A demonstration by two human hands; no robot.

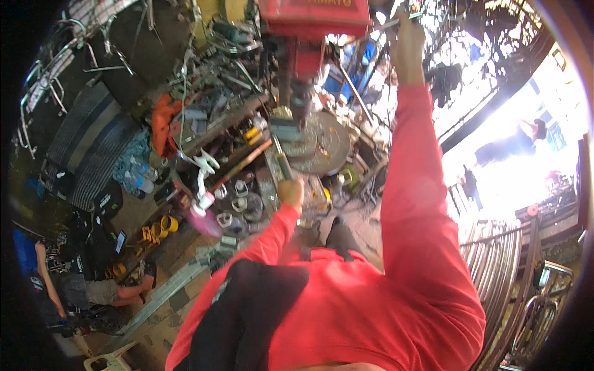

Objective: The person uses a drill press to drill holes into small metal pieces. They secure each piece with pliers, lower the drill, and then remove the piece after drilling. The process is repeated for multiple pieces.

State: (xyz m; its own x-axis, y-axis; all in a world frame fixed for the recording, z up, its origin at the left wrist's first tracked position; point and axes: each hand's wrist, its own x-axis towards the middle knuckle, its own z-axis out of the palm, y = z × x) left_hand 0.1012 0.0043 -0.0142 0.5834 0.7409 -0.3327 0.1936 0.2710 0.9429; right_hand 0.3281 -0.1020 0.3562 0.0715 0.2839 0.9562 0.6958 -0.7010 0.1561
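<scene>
The red head of a drill press (315, 20) stands at the top of the view, its dark spindle reaching down over a round metal table (325, 145). Under the spindle sits a grey metal block, apparently a vise (286, 130). My left hand (291, 193) is closed round a bar-like handle (283, 164) that runs up to this block. Raised high at the right of the press, my right hand (408, 46) is closed on a metal lever (388, 26); glare blurs its fingers. What lies in the block's jaws cannot be made out.
Left of the press, a cluttered bench (226, 139) carries metal scraps, bottles and an orange cloth (163, 127). Bent metal tubes (498, 260) are stacked at the right. A person (93, 290) sits at the lower left; another person (513, 145) is outside in bright light.
</scene>
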